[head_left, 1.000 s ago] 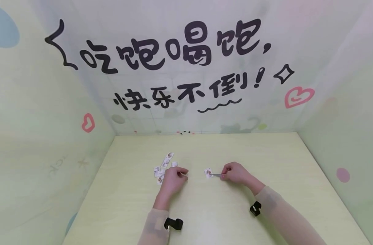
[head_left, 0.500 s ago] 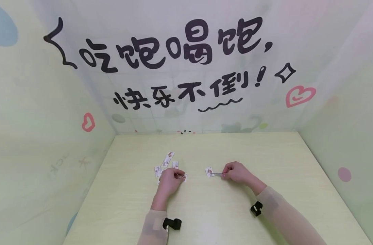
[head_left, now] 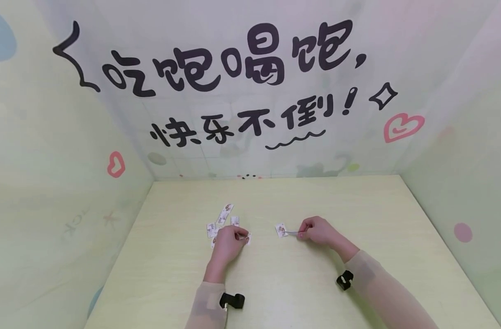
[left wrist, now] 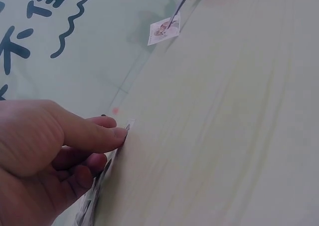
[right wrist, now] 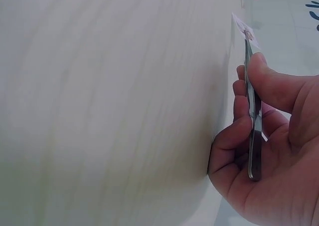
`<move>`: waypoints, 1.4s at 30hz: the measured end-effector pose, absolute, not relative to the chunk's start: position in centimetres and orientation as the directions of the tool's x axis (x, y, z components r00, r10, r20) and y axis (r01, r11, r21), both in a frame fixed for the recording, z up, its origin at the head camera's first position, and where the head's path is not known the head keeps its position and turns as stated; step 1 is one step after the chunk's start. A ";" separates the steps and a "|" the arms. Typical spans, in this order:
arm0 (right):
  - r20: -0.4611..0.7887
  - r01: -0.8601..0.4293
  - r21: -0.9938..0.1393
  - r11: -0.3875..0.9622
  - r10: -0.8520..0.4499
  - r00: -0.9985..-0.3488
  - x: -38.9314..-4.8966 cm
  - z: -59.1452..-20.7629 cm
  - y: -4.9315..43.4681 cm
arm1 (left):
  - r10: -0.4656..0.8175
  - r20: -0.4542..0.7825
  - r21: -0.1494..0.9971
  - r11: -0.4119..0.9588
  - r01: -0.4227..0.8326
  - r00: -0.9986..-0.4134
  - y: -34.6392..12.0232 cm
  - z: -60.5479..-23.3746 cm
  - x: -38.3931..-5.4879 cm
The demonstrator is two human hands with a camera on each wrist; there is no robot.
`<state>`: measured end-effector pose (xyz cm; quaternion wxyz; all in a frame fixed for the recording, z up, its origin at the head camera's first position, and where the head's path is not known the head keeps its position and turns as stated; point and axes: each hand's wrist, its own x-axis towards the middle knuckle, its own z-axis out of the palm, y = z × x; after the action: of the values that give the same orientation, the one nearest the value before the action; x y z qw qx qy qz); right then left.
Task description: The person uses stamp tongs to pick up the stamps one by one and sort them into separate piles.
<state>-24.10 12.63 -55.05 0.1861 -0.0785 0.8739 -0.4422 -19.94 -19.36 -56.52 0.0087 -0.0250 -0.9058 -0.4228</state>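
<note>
My right hand (head_left: pixel 317 231) holds a pair of metal tweezers (right wrist: pixel 255 151) between thumb and fingers, with the tips pointing left. A small white printed paper square (head_left: pixel 280 229) is at the tweezer tips, tilted up off the table in the left wrist view. On the left, my left hand (head_left: pixel 229 244) is low at the tabletop. Its thumb and fingers pinch another small printed paper piece (head_left: pixel 248 238), mostly hidden by the fingers. Close behind and beside that hand lie several more printed paper pieces (head_left: pixel 225 214), some overlapping; the hand covers part of them.
The pale wood-grain table (head_left: pixel 291 292) meets a back wall (head_left: pixel 217 160) with large black lettering and side walls close on both sides. Each wrist wears a black camera mount, such as the left mount (head_left: pixel 232 300).
My left hand has moved slightly left and its fingertips now have a paper piece showing at them. The right hand and tweezers have stayed nearly in place.
</note>
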 end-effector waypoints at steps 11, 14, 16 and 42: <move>-0.265 0.053 -0.824 0.564 -0.302 -0.916 -24.3 -55.3 13.1 | 0.031 0.011 0.767 0.641 0.029 -0.999 -19.3 -56.3 -19.7; -0.260 0.051 -0.826 0.562 -0.299 -0.918 -24.3 -55.2 13.3 | 0.030 0.014 0.765 0.644 0.030 -0.999 -19.2 -56.3 -19.7; -0.256 0.048 -0.826 0.562 -0.297 -0.920 -24.3 -55.2 13.6 | 0.030 0.014 0.765 0.644 0.030 -0.999 -19.1 -56.3 -19.7; -0.248 0.062 -0.832 0.551 -0.269 -0.931 -24.5 -54.3 19.9 | 0.031 0.037 0.767 0.640 0.048 -0.999 -19.2 -56.6 -19.7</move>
<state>-24.50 19.89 -54.33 0.1760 -0.0598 0.8629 -0.4700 -19.68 -19.16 -56.62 0.0100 -0.0220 -0.9054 -0.4238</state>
